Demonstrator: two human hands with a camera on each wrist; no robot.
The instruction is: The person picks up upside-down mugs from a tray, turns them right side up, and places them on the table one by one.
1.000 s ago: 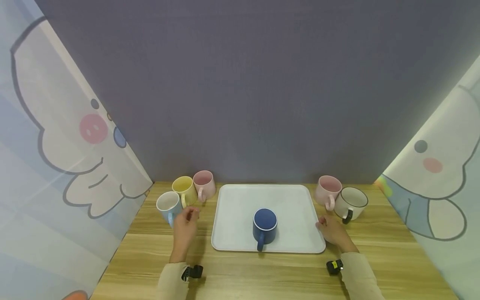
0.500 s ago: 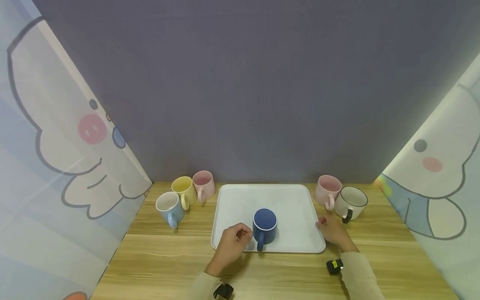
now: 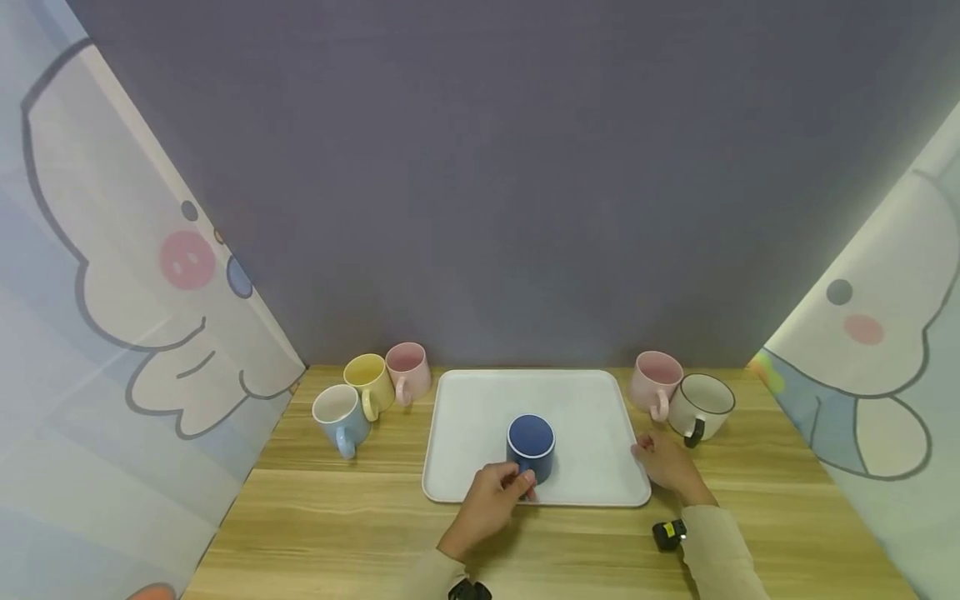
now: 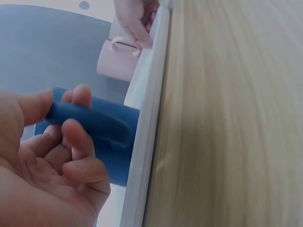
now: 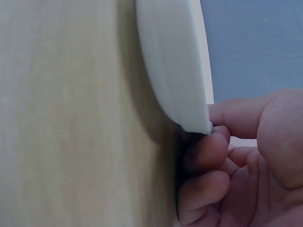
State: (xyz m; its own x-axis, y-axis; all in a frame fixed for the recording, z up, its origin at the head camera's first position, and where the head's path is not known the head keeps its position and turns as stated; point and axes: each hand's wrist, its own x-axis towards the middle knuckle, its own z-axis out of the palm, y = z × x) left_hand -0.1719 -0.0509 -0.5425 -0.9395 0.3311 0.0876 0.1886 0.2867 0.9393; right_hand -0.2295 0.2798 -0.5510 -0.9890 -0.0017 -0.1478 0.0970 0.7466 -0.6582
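A dark blue mug [image 3: 531,436] with a pale rim stands on the white tray [image 3: 468,417], near its front edge. My left hand [image 3: 487,502] holds the mug by its handle [image 4: 90,120]. In the left wrist view, thumb and fingers pinch that handle from either side. At the tray's right edge, my right hand [image 3: 666,462] grips the rim. The right wrist view shows the thumb over the tray edge [image 5: 175,61] and curled fingers under it.
Left of the tray are a light blue mug [image 3: 339,410], a yellow mug [image 3: 371,379] and a pink mug [image 3: 408,367]. Another pink mug [image 3: 654,382] and a white mug with a black handle [image 3: 701,404] stand close behind my right hand. A grey panel [image 3: 480,208] rises at the back.
My left hand has left the light blue mug, crossed rightward over the tray's front and taken the blue mug's handle. My right hand has stayed at the tray edge.
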